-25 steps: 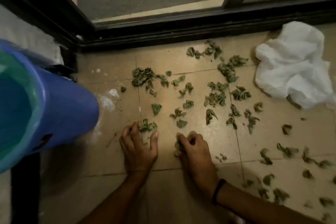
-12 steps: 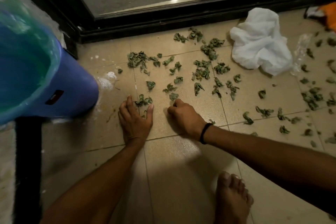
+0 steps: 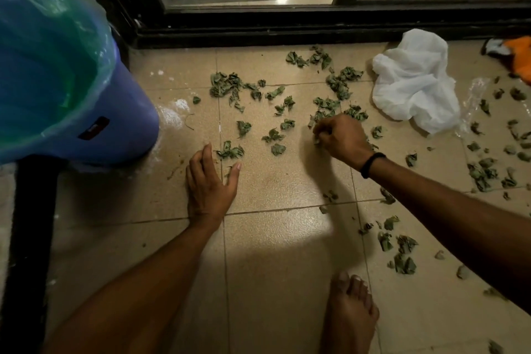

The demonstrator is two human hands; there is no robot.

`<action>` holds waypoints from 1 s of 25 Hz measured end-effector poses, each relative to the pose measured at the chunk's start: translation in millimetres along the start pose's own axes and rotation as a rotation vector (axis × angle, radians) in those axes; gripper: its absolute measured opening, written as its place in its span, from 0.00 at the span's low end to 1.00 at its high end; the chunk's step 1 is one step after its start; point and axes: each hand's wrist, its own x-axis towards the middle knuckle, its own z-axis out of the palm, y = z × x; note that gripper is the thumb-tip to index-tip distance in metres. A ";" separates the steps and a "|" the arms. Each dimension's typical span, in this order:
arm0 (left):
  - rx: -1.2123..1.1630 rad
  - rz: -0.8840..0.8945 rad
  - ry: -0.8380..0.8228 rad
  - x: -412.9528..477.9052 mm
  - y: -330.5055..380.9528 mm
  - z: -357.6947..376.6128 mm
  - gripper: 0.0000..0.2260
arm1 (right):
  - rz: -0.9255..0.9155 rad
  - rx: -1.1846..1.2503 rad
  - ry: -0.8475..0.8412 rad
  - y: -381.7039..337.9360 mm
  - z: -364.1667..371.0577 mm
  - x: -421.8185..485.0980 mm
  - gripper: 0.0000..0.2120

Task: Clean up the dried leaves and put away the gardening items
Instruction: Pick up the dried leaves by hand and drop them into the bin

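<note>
Dried green leaves (image 3: 227,86) lie scattered over the beige tiled floor (image 3: 275,187), thickest in the middle and at the right. My left hand (image 3: 209,184) rests flat on the tiles, fingers spread, with a small clump of leaves (image 3: 230,151) just beyond its fingertips. My right hand (image 3: 340,138), a black band on its wrist, is curled with its fingers pinching dried leaves at the middle of the scatter. A blue bin (image 3: 66,89) lined with a green plastic bag stands at the left.
A crumpled white plastic bag (image 3: 413,80) lies at the right. An orange item (image 3: 520,57) shows at the far right edge. A black door frame (image 3: 287,26) runs along the far side. My bare foot (image 3: 350,313) is on the tiles near the bottom.
My right hand has moved away from me and to the right, into the middle leaves. My left hand stays flat in the same spot. The view has drawn back a little.
</note>
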 end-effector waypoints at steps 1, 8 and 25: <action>0.003 -0.001 0.003 -0.6 0.0 0.1 0.36 | 0.011 -0.027 -0.007 5.9 -1.1 3.6 0.10; -0.018 -0.045 -0.027 0.2 0.7 1.8 0.37 | -0.041 -0.130 -0.020 17.5 17.7 -3.3 0.13; -0.373 -0.137 0.029 49.1 42.3 -7.5 0.07 | -0.382 -0.178 -0.096 -54.3 73.1 -8.1 0.07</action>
